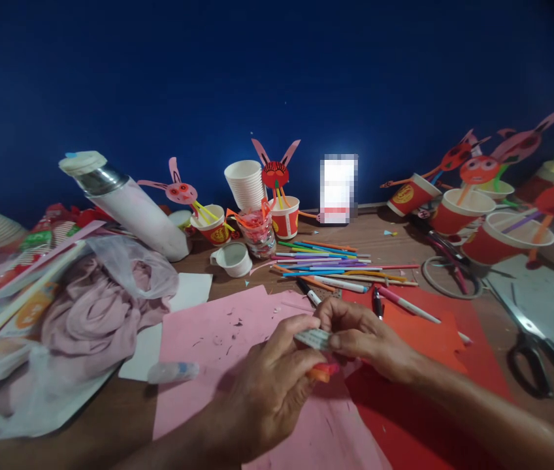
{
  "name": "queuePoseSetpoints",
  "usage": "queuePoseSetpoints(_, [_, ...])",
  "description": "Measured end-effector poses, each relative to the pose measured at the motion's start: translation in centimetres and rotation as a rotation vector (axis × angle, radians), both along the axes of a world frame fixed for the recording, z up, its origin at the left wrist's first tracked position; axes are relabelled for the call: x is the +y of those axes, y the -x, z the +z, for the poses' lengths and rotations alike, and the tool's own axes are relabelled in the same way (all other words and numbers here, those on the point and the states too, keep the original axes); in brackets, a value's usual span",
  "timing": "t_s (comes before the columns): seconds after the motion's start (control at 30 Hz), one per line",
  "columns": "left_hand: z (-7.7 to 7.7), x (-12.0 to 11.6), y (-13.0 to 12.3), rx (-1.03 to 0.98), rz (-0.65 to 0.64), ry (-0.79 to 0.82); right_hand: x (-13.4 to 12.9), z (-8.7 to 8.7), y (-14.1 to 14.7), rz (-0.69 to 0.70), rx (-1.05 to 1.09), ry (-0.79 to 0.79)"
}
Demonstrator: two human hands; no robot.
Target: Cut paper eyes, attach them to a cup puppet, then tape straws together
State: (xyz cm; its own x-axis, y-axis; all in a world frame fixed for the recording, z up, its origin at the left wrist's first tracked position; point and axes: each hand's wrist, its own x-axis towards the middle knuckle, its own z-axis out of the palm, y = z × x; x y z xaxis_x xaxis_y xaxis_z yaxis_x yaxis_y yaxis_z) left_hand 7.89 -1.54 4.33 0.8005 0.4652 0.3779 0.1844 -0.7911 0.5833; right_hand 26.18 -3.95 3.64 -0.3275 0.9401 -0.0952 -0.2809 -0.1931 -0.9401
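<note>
My left hand [272,378] is closed around a small pale strip with printed marks [313,337], its fingers curled at the strip's near end. The fingertips of my right hand [365,336] pinch the strip's other end. Just below it, an orange and pink piece [321,372] shows between my left fingers; its full shape is hidden. Both hands are above a pink paper sheet [198,346] and the edge of red paper [404,418]. Beyond the fingers are a black marker [310,292] and a pile of coloured sticks [326,262].
Scissors [526,326] lie at the right near tilted red cups [463,209] with paper faces. A bottle of clear plastic [173,373], a cloth in a plastic bag [105,307] and a leaning flask [134,209] occupy the left. White cups [246,186] are stacked behind.
</note>
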Motion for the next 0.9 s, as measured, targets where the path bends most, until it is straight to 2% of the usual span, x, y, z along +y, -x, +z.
queuePoseSetpoints(0.23, [1.2, 0.6, -0.4, 0.029, -0.015, 0.137, 0.0, -0.8, -0.2, 0.004, 0.133, -0.051])
queuePoseSetpoints(0.33, [0.8, 0.6, -0.5, 0.014, 0.002, 0.108, -0.1, -0.7, -0.1, 0.002, 0.113, -0.085])
queuePoseSetpoints(0.5, [-0.6, 0.2, -0.2, 0.090, 0.076, -0.011, -0.4, -0.4, -0.2, -0.036, -0.076, -0.114])
queuePoseSetpoints(0.67, [-0.8, 0.0, -0.1, 0.148, 0.066, -0.111, -0.6, 0.2, -0.1, -0.050, -0.228, -0.090])
queuePoseSetpoints(0.9, [-1.0, -0.4, -0.3, 0.115, 0.115, -0.030, -0.8, 0.6, 0.0, -0.068, -0.175, -0.042])
